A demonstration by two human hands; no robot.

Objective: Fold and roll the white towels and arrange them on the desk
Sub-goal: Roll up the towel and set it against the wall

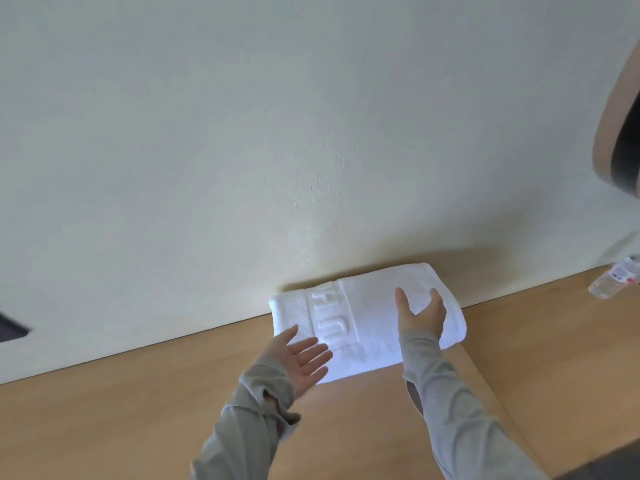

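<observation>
The white towel (367,306) — thick terry, folded into a soft-edged rectangle with an embossed lettered band — lies flat on the smooth wooden bench (138,410), its far edge against the matte cream wall (242,133). The left hand (304,362) is released, fingers straight, palm up at the towel's near left edge. The right hand (420,317) is spread over the towel's right half, grasping nothing — contact cannot be told.

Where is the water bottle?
In the head view the water bottle is at the far right edge, on the wooden desk near the wall, well to the right of the folded white towel.
</observation>
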